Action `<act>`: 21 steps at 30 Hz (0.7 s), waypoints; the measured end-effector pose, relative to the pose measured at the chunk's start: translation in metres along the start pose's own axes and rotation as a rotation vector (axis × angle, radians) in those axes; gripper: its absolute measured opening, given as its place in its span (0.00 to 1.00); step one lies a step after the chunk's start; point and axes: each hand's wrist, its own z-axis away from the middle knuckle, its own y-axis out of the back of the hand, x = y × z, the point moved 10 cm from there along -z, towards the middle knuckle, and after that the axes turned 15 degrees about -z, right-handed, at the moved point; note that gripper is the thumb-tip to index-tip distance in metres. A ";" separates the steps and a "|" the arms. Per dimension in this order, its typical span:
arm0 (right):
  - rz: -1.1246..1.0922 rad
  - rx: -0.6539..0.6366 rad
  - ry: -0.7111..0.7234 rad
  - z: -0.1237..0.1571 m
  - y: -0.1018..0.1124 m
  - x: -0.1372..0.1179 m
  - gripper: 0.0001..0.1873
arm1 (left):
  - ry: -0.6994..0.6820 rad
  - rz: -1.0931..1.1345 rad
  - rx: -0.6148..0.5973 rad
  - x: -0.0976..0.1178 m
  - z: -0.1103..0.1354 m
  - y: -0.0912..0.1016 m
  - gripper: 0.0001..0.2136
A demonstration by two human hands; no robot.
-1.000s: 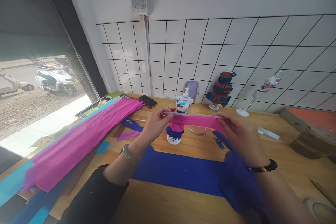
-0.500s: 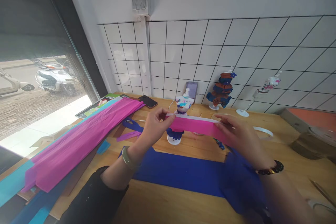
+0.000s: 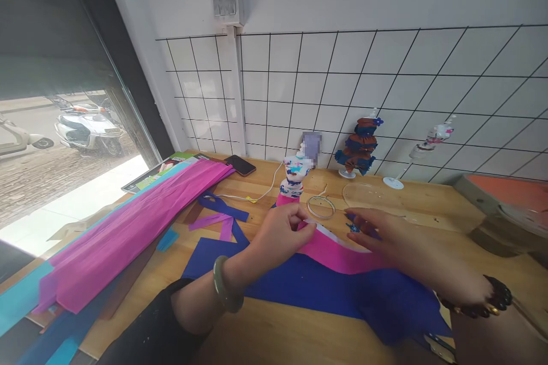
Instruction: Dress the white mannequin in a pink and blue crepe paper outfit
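Note:
My left hand [image 3: 289,234] is closed in a pinch on one end of a pink crepe-paper strip [image 3: 338,254] with a white band along its upper edge. The strip sags to the right and passes below my right hand [image 3: 385,234]. That hand's thumb and fingers are apart. Just behind my left hand stands a small mannequin [image 3: 295,168], white with coloured patches and pink around its lower part; its base is hidden. Under both hands lies a wide dark blue paper sheet [image 3: 308,291].
Pink paper [image 3: 141,228] is piled at left, near a phone [image 3: 240,165]. A roll of tape [image 3: 321,206], a mannequin in brown and blue ruffles [image 3: 358,145] and another stand [image 3: 393,182] are toward the wall. Scissors [image 3: 440,348] lie at lower right; a box [image 3: 505,199] stands far right.
The pink strip has dropped from stretched level to sagging. My left hand has moved right and down; my right hand's fingers have come off the strip's upper edge. More of the mannequin shows.

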 end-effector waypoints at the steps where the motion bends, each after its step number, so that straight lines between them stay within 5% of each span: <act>1: -0.008 0.028 0.064 0.001 0.001 -0.014 0.24 | 0.006 0.015 -0.009 -0.001 0.000 -0.002 0.07; 6: -0.069 0.144 0.320 0.011 0.002 -0.076 0.18 | -0.004 0.040 -0.048 0.000 0.001 -0.007 0.06; 12: -0.097 0.165 0.518 0.018 -0.005 -0.104 0.12 | -0.015 0.000 -0.052 0.001 0.002 -0.009 0.03; 21: -0.102 0.053 0.337 0.008 -0.017 -0.086 0.14 | -0.023 -0.051 -0.036 0.003 0.003 -0.005 0.06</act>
